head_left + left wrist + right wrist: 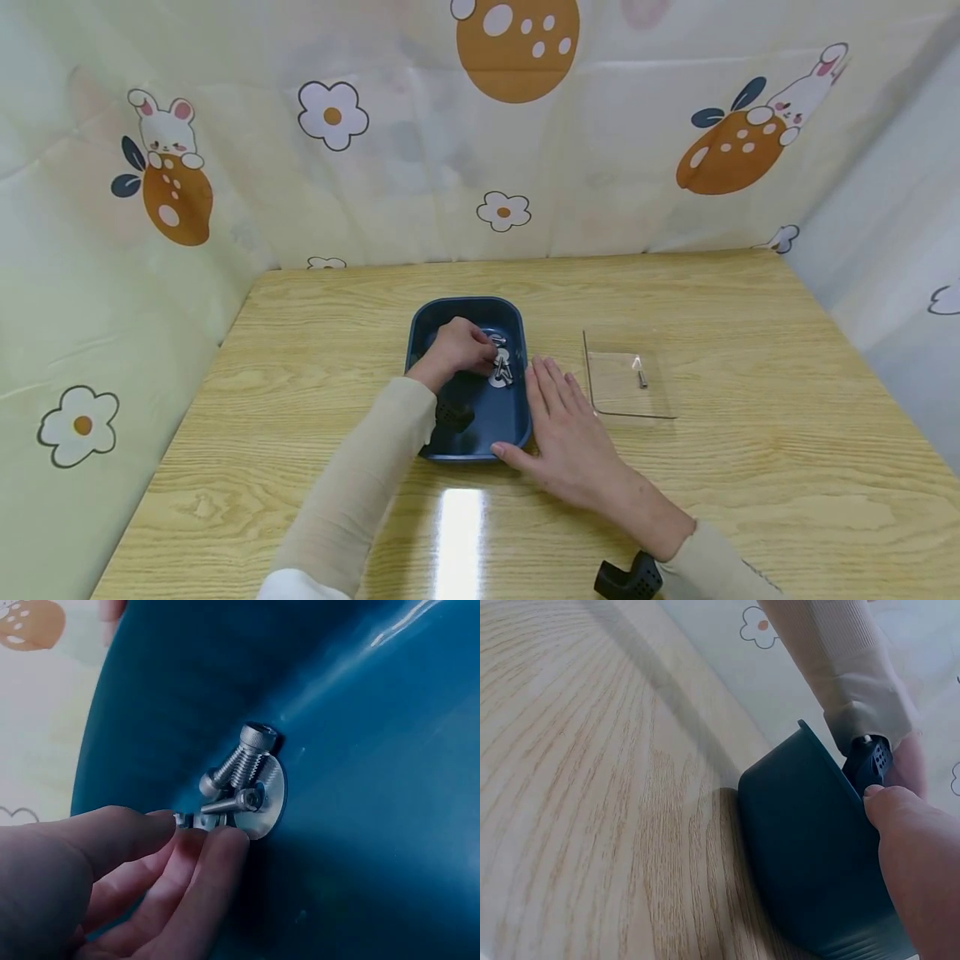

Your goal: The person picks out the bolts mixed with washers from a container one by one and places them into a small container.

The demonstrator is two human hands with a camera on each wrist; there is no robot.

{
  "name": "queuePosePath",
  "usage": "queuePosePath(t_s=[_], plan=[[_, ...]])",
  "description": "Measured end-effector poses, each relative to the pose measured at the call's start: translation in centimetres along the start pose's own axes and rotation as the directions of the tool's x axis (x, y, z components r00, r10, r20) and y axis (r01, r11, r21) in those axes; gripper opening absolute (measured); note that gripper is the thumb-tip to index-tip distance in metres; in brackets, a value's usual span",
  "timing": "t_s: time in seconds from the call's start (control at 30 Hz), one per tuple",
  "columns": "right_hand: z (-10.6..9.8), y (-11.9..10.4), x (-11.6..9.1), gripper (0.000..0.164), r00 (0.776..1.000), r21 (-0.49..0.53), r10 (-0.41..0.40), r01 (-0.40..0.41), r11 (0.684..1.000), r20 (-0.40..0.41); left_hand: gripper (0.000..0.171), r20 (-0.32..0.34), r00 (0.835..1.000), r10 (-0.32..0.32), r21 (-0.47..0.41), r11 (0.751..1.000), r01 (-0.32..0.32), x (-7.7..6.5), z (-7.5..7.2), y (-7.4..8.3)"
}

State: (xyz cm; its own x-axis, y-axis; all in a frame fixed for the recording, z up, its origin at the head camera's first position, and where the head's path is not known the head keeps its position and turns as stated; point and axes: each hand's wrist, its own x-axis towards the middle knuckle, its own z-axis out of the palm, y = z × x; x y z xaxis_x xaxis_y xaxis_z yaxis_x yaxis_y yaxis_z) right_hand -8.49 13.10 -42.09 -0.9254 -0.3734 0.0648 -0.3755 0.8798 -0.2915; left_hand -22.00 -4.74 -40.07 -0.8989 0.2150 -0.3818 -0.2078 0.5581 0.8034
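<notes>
My left hand [463, 346] reaches into a dark blue plastic bin [472, 457]. Its thumb and curled fingers pinch a small shiny metal part [182, 820], mostly hidden by the fingertips. Right beside these fingertips, socket head screws [257, 737] lie in a heap with a large flat washer [271, 796] against the bin's inner side. From above, more screws and washers [501, 357] show along the right of the bin floor. My right hand [566, 442] lies with straight fingers along the bin's right side, thumb at the near right corner of the rim.
To the right of the bin lies a clear square tray [630, 415] with one screw [642, 379] in it. Both stand on a wood-grain table [750, 500]. Printed curtains [405, 183] close off the back and sides. A black wrist camera [630, 577] sits below the right wrist.
</notes>
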Motion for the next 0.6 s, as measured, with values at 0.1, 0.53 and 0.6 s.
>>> queuePosePath(t_s=[0.1, 0.53, 0.6], plan=[[0.0, 0.1, 0.0, 0.107, 1.0, 0.001, -0.003, 0.003, 1.0, -0.004, 0.016, -0.018, 1.0, -0.012, 0.035, 0.999, 0.013, 0.2, 0.4, 0.3], [0.0, 0.0, 0.1, 0.107, 1.0, 0.001, -0.007, 0.007, 1.0, -0.002, 0.017, -0.088, 0.996, -0.035, 0.188, 0.981, 0.051, 0.4, 1.5, 1.0], [0.0, 0.0, 0.1, 0.106, 1.0, 0.002, -0.005, 0.005, 1.0, -0.002, 0.017, -0.09, 0.996, -0.029, 0.196, 0.98, 0.046, 0.4, 1.6, 1.0]])
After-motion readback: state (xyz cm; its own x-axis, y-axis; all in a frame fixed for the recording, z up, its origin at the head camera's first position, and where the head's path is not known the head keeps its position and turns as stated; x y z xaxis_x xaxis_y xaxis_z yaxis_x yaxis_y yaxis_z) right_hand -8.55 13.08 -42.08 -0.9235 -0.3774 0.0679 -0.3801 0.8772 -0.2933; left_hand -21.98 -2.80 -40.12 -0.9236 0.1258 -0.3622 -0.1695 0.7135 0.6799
